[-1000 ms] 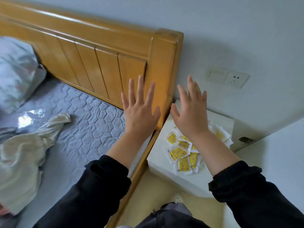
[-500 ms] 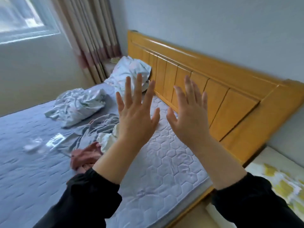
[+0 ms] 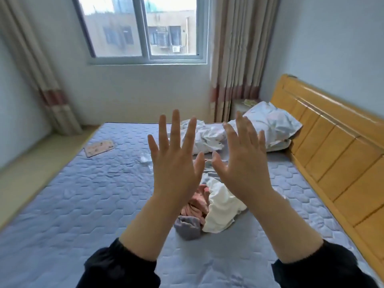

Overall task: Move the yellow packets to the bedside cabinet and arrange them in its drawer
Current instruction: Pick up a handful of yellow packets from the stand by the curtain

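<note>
Both of my hands are raised in front of me over the bed, backs toward the camera and fingers spread. My left hand [image 3: 176, 163] holds nothing and my right hand [image 3: 242, 163] holds nothing. No yellow packets are in view. A second pale bedside cabinet [image 3: 239, 107] stands in the far corner between the curtain and the headboard, with a small item on its top; its drawer is hidden by the pillow.
The blue quilted mattress [image 3: 83, 204] fills the lower view. A heap of pink, white and grey clothes [image 3: 216, 206] lies behind my hands. A pillow [image 3: 272, 125] and crumpled sheet lie near the wooden headboard [image 3: 336, 154]. A small patterned cloth [image 3: 99, 147] lies far left.
The view has swung left, from the white bedside cabinet with the yellow packets to the bed and window. Both hands stay raised and spread, holding nothing.
</note>
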Action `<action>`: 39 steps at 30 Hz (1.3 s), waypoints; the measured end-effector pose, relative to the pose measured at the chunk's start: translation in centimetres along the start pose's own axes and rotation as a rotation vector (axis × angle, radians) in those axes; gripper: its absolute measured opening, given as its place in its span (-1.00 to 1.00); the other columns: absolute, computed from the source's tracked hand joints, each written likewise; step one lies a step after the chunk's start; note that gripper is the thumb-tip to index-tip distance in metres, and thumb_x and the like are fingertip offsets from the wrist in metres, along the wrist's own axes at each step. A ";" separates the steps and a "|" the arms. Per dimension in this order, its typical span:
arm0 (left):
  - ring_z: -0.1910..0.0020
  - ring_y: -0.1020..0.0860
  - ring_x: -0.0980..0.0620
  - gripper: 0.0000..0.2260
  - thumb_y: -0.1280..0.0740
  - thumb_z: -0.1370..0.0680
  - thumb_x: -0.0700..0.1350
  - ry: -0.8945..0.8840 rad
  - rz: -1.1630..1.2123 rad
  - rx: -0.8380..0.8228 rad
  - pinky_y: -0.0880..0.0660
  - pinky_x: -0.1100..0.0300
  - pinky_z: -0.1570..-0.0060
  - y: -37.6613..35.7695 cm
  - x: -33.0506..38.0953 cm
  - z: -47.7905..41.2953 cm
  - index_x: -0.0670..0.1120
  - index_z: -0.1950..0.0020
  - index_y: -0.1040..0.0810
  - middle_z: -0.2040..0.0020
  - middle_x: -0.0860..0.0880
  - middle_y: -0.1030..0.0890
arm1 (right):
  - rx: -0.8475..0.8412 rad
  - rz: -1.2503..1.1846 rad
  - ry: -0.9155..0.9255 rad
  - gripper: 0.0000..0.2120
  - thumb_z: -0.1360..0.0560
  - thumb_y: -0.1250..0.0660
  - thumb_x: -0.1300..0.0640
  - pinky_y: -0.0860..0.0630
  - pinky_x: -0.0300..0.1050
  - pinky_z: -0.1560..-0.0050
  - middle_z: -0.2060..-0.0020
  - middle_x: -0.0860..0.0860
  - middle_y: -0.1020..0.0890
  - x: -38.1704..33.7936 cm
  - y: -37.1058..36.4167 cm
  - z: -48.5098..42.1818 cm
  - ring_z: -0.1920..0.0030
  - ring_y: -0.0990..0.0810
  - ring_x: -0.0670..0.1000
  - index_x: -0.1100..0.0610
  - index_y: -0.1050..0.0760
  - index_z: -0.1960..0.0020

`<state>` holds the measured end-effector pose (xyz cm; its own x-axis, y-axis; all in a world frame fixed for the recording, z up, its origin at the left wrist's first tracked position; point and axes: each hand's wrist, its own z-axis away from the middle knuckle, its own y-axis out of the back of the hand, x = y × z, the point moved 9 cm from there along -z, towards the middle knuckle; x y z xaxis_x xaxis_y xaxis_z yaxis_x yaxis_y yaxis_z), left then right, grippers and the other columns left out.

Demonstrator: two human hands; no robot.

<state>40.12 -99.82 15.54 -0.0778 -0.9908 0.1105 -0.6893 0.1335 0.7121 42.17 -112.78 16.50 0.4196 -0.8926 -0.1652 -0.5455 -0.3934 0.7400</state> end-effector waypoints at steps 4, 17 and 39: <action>-0.55 0.06 -0.21 -0.40 -0.06 -0.54 0.12 0.050 -0.033 0.028 0.01 -0.31 -0.39 4.0 -9.7 2.4 0.02 -0.56 -0.02 -0.58 -0.13 0.00 | -0.003 -0.059 0.070 -0.39 -0.44 -0.06 -0.14 -0.08 0.31 -0.41 -0.50 0.16 -0.18 -10.0 -2.3 -0.8 -0.48 -0.17 0.21 0.14 -0.26 -0.40; -0.54 -0.01 -0.22 -0.40 -0.04 -0.53 0.09 0.151 -0.263 0.052 -0.02 -0.31 -0.38 18.7 -42.3 9.1 0.00 -0.55 -0.04 -0.58 -0.15 -0.03 | -0.017 -0.184 0.170 -0.39 -0.49 -0.11 -0.13 0.01 0.23 -0.45 -0.54 0.12 -0.07 -44.1 -9.8 -2.8 -0.52 -0.05 0.16 0.12 -0.21 -0.47; -0.54 -0.02 -0.22 -0.40 -0.09 -0.53 0.05 0.250 -0.342 0.058 -0.07 -0.37 -0.35 18.8 -82.4 2.7 -0.03 -0.55 -0.05 -0.57 -0.18 -0.05 | -0.020 -0.360 0.311 -0.40 -0.46 -0.14 -0.06 -0.06 0.16 -0.44 -0.51 0.14 -0.16 -77.6 -31.3 -18.1 -0.50 -0.09 0.14 0.14 -0.20 -0.45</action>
<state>31.63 -15.77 17.99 0.3344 -0.9414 0.0439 -0.6849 -0.2108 0.6974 39.76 -27.23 17.97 0.7785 -0.5904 -0.2130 -0.3127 -0.6590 0.6840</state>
